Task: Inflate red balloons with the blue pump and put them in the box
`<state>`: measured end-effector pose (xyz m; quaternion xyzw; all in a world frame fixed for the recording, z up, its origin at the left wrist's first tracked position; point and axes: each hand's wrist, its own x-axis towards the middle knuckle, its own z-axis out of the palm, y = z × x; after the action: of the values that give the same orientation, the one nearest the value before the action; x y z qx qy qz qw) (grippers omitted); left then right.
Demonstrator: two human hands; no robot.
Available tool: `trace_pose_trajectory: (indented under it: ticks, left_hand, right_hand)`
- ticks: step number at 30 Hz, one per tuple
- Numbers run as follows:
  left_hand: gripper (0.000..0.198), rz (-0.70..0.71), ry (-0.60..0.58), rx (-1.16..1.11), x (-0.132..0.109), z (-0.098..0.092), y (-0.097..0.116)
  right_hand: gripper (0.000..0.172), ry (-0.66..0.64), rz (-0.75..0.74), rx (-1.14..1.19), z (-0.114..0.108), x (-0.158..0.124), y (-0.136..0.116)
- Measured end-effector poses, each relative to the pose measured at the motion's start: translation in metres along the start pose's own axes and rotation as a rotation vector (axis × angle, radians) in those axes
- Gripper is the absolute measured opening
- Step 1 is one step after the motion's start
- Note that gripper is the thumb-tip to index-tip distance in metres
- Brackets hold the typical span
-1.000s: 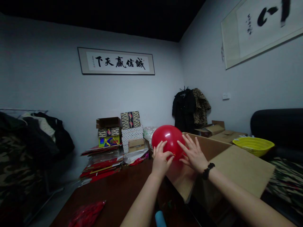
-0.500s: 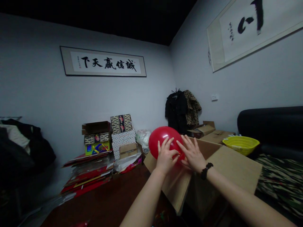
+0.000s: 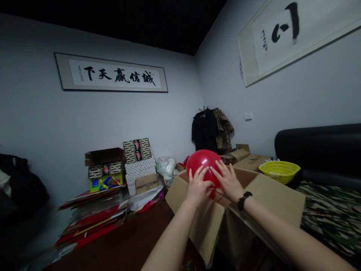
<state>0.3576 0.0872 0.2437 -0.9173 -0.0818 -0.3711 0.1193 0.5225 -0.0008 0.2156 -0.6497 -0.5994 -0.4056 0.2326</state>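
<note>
A round, inflated red balloon (image 3: 201, 160) is between my two hands over the open cardboard box (image 3: 275, 203). My left hand (image 3: 197, 190) is closed at the balloon's near side, thumb and forefinger pinched by its neck and the other fingers resting on the skin. From the right, my right hand (image 3: 229, 184) presses its extended fingers against the balloon, its thumb low near the neck. A black band (image 3: 244, 200) circles the right wrist. My fingers partly hide the neck, so whether it is knotted cannot be told.
A yellow basket (image 3: 279, 171) stands right of the box, beside camouflage cloth (image 3: 332, 214) and a black sofa (image 3: 318, 148). Stacked patterned boxes (image 3: 137, 150) and flattened red cardboard (image 3: 96, 214) lie left, past the dark red tabletop (image 3: 135, 241). Coats (image 3: 205, 130) hang behind.
The view has turned slightly right, so the room has shifted left. The balloon sits a little further right against my hands and looks slightly smaller; both hands still hold it.
</note>
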Motion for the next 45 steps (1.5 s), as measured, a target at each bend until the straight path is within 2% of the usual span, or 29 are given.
trace_pose_trajectory:
  ticks: [8,13,20,26,34,45]
  left_hand:
    - [0.016,-0.136,-0.059,-0.056,0.002,0.025,0.002]
    - [0.024,-0.217,-0.163,-0.081,0.003,0.035,0.004]
    - [0.034,-0.288,-0.259,-0.079,-0.011,0.041,-0.002]
    - [0.034,-0.313,-0.249,-0.069,-0.024,0.04,-0.01]
    - [0.034,-0.338,-0.229,-0.078,-0.042,0.033,-0.014]
    - [0.034,-0.387,-0.236,-0.058,-0.083,0.008,-0.021]
  right_hand:
    - [0.082,-0.009,0.021,-0.06,0.017,-0.006,0.018]
    - [0.084,-0.06,0.035,-0.041,0.027,-0.014,0.031]
    - [0.075,-0.063,0.093,-0.015,0.033,-0.028,0.036]
    - [0.066,-0.05,0.11,0.013,0.034,-0.027,0.036]
    - [0.062,-0.039,0.082,0.051,0.024,-0.02,0.012]
    - [0.062,-0.073,-0.03,0.176,0.009,-0.022,-0.052]
